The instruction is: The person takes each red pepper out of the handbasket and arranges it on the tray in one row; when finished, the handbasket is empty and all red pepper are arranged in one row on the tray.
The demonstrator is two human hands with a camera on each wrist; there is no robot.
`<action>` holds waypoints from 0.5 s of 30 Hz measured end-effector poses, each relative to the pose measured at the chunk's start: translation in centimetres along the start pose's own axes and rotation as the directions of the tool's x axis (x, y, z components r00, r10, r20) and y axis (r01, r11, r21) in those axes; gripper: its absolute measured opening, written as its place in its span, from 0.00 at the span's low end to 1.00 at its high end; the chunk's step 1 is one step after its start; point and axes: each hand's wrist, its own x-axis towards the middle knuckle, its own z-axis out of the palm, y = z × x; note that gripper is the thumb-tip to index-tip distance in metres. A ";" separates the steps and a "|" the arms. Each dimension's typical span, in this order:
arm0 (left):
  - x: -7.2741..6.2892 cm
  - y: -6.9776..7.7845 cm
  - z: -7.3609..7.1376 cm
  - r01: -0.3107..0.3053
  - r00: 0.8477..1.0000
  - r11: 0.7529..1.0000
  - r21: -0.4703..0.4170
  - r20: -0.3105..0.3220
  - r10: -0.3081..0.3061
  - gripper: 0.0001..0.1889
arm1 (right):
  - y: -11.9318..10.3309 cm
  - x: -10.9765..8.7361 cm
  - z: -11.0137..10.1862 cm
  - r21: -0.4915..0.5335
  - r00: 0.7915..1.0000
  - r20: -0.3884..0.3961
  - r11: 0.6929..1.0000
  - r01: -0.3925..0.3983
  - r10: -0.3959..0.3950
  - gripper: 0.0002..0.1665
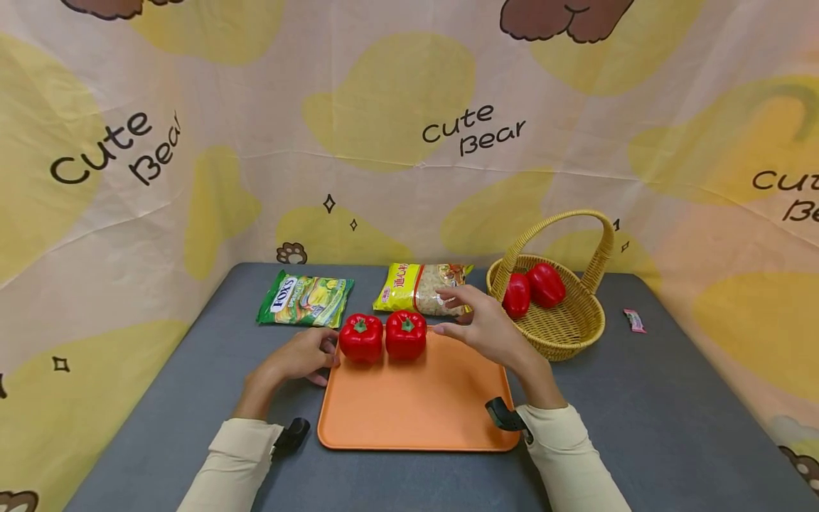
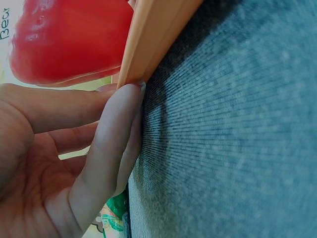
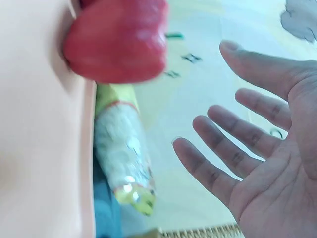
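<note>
Two red bell peppers with green stems, one on the left and one on the right, sit side by side at the far left of an orange tray. At the tray's left edge, my left hand pinches the rim between thumb and fingers, as the left wrist view shows with the tray rim at the fingertips. My right hand hovers over the tray's far right part, fingers apart and holding nothing. In the right wrist view, the nearby pepper is apart from this hand.
A yellow wicker basket with a tall handle stands right of the tray, holding two red peppers. Behind the tray lie a green candy bag and a yellow pasta bag. A small pink packet lies far right.
</note>
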 end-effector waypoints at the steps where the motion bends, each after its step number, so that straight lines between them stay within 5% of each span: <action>1: 0.0 0.0 0.0 -0.001 1.000 1.000 0.002 -0.001 0.001 0.28 | 0.1 -0.1 -0.4 -0.002 1.000 -0.014 1.000 0.004 -0.004 0.37; 15: 0.0 0.1 0.0 0.000 1.000 1.000 0.004 0.001 0.000 0.28 | 4.0 -2.7 -7.1 -0.149 0.989 -0.147 0.989 -0.016 -0.007 0.30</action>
